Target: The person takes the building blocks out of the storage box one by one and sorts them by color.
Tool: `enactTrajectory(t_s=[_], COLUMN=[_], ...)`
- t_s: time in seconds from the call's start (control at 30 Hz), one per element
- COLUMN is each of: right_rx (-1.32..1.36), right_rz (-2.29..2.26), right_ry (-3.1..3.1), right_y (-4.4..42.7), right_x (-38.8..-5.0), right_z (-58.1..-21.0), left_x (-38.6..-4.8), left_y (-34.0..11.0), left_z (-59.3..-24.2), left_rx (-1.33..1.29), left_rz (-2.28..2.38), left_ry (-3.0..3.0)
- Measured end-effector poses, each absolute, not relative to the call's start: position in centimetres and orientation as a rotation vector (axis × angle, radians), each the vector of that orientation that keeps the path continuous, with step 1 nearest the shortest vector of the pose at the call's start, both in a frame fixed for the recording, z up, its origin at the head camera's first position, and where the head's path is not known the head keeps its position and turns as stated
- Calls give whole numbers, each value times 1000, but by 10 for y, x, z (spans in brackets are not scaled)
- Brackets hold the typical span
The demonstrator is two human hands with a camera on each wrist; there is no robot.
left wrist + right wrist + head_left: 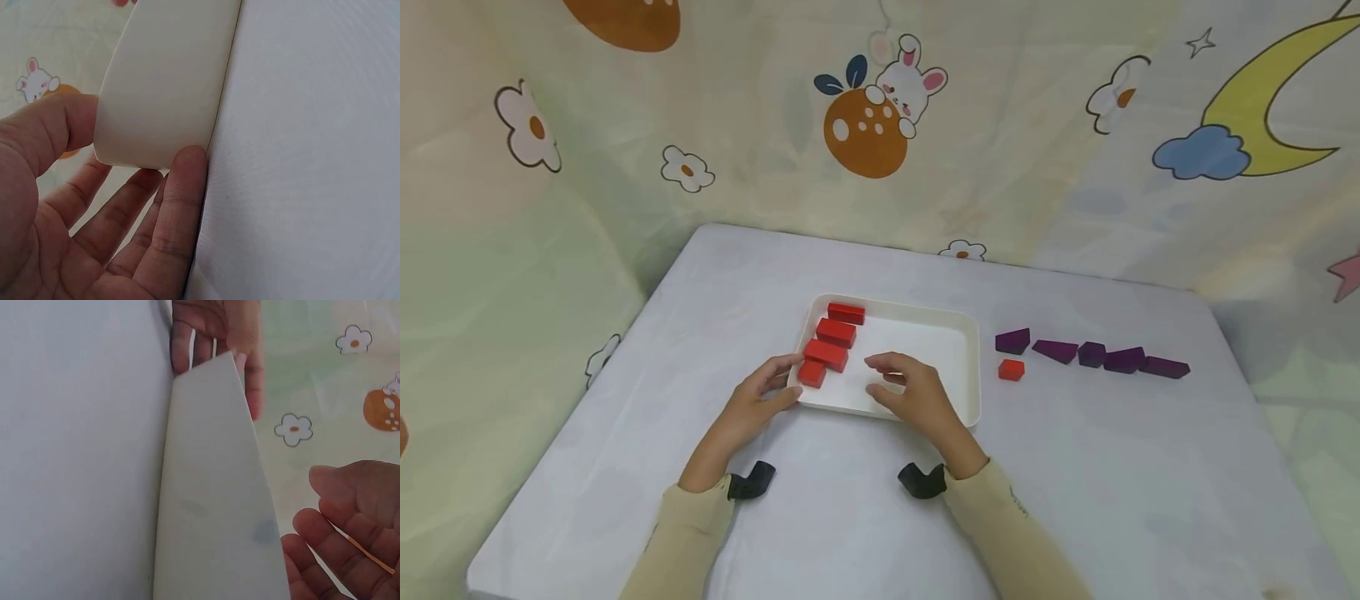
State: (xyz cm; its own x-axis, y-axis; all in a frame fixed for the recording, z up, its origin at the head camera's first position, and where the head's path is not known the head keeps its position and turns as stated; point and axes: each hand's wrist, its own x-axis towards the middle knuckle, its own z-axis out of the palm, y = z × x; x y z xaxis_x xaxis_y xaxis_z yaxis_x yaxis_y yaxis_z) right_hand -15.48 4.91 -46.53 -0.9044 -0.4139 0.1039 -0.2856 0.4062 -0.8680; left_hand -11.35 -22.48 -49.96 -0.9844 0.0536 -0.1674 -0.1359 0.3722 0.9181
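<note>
A white rectangular tray (925, 350) lies on the table with several red blocks (826, 355) in a column along its left end. My left hand (752, 408) touches that end, thumb near the front corner. In the left wrist view, its fingertips (187, 162) rest against the tray wall (162, 81). My right hand (921, 400) is over the tray's near side, thumb and fingers apart and nothing between them. In the right wrist view the right hand (356, 531) shows beyond the near wall of the tray (215, 487).
Right of the tray lies a small red block (1011, 370). Behind it, a row of several dark purple blocks (1124, 360) runs to the right. The table (850, 533) has a white cover, and a printed cloth (760, 108) hangs behind it.
</note>
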Motion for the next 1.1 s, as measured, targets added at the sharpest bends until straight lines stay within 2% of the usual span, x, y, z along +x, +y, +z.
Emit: enactTrajectory(t_s=[0.33,0.8,1.1], right_rx=[-719,-666,-644], right_rz=[-1480,-1227,-1253], right_ry=[2424,2606,2627], right_y=[6,-30,-33], right_x=[-159,-168,-169], right_z=[-472,-478,-482], left_x=[-117,-116,-115], left_y=[-226,-228,-227], left_z=[-501,-504,-503], left_rx=[-69,-29,-42], left_rz=[1655,1685,1686], left_ry=[2462,2468,2461])
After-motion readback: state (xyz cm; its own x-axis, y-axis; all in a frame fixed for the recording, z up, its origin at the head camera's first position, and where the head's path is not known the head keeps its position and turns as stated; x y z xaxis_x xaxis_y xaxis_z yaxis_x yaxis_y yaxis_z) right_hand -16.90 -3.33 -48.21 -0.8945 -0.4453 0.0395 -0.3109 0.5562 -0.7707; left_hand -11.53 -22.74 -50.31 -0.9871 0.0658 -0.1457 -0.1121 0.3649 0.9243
